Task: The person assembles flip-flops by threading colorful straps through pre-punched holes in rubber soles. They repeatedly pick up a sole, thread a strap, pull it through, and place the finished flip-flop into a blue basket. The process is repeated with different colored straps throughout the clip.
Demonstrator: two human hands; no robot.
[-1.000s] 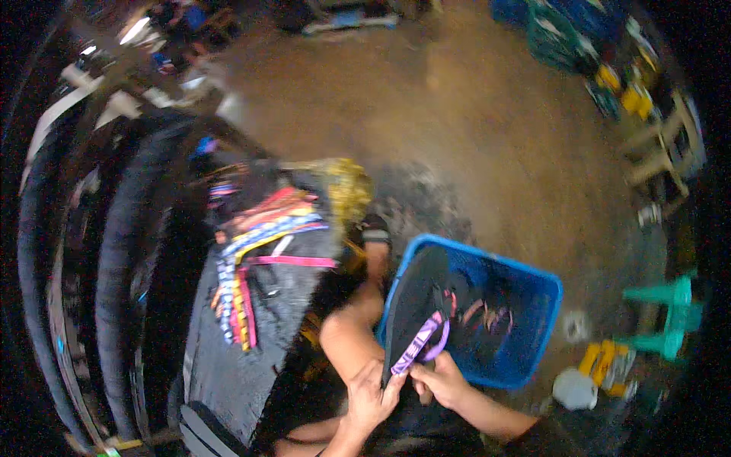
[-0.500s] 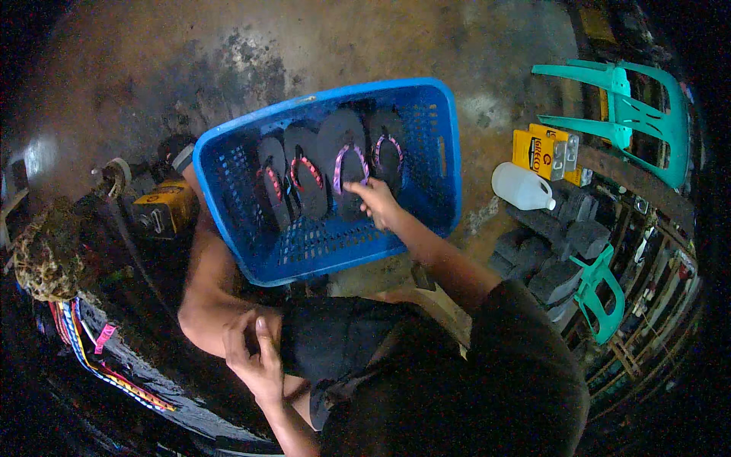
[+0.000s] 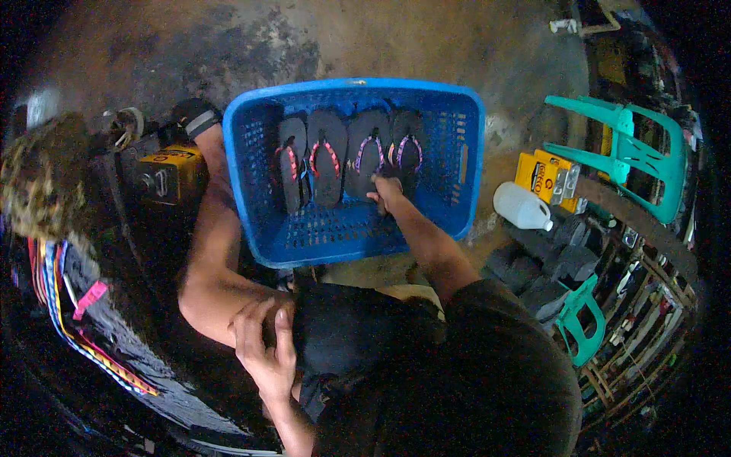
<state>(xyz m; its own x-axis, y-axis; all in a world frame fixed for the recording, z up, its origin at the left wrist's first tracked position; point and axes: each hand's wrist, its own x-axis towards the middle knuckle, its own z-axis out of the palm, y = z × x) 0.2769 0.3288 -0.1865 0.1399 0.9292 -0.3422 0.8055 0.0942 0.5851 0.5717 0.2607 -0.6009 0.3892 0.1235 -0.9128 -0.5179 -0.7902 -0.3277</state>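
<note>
A blue plastic basket stands in front of me. In a row inside it lie dark flip-flops: two with red-patterned straps, the outer left one and its neighbour, and two with purple-patterned straps, the inner one and the far-right one. My right hand reaches over the near rim, its fingers closed at the near end of the inner purple-strapped flip-flop; my own hand partly hides the grip. My left hand rests on my bent leg, fingers loosely bent and apart, holding nothing.
To the right stand a white jug, yellow cans, a green plastic chair and a heap of dark sole-shaped pieces. At left are another yellow can and coloured straps hanging beside a shaggy brownish lump.
The view has shifted, so the basket appears farther right. My right hand's fingers have moved from the purple strap's left side to its right side and curled in. My left hand stays on the leg.
</note>
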